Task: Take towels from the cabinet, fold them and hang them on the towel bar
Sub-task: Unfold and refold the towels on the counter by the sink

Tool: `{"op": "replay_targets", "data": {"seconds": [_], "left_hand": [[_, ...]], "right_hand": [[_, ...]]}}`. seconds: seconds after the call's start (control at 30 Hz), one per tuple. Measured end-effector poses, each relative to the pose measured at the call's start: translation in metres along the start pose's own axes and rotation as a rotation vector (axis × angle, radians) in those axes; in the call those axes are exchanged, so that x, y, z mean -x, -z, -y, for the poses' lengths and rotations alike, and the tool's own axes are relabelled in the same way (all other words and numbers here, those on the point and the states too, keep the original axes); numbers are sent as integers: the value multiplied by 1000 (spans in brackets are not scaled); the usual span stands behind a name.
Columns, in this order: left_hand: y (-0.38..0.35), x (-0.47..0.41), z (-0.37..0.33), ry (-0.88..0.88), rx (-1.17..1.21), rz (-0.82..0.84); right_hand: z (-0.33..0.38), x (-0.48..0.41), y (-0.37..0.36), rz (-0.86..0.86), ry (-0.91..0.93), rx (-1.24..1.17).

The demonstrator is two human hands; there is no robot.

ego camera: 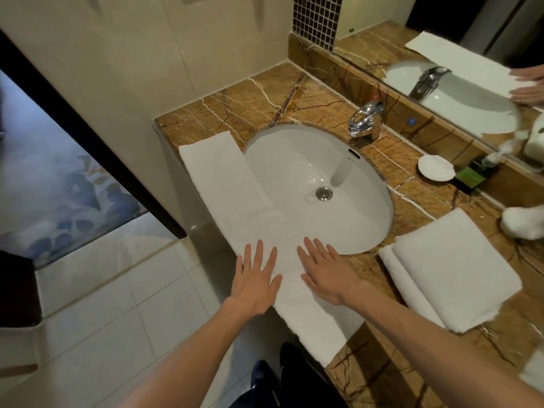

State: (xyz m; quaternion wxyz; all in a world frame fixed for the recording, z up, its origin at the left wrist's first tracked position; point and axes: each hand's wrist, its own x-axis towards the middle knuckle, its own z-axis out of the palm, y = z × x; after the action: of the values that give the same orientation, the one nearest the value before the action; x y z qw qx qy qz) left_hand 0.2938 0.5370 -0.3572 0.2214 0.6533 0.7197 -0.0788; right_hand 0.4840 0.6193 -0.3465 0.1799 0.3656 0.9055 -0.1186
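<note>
The person's left forearm (188,357) and right forearm (441,334) are bare from the wrist to the edge of the view, with no sleeve over them. The left hand (256,287) and right hand (326,275) are bare too, with long, slender fingers (259,254). Low between the arms shows dark clothing: a black trouser leg (297,369) and beside it a dark blue part (262,375), too dim to identify.

towel (232,184): plain white | folded towels (453,269): white | counter (241,104): brown marble, white veins | basin (294,160): white | tap (365,119): chrome silver | wall mosaic (316,20): dark brown squares, pale grout | carpet (59,187): blue leaf print
</note>
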Motion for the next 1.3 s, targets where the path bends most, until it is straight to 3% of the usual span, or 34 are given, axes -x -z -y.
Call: {"op": "replay_targets", "data": {"seconds": [0.4, 0.63, 0.87, 0.97, 1.1, 1.3], "left_hand": [[47, -43, 41, 184, 18, -15], [49, -56, 66, 153, 25, 12], [77, -92, 106, 161, 29, -50], [102, -121, 130, 188, 37, -71], [120, -150, 154, 203, 36, -67], [137, -189, 176, 259, 67, -74]], "right_hand": [[17, -75, 48, -24, 132, -79], [42, -117, 55, -5, 160, -39], [55, -176, 81, -326, 177, -42], [52, -214, 98, -274, 96, -40], [53, -247, 126, -120, 96, -17], [50, -296, 151, -45, 93, 54]]}}
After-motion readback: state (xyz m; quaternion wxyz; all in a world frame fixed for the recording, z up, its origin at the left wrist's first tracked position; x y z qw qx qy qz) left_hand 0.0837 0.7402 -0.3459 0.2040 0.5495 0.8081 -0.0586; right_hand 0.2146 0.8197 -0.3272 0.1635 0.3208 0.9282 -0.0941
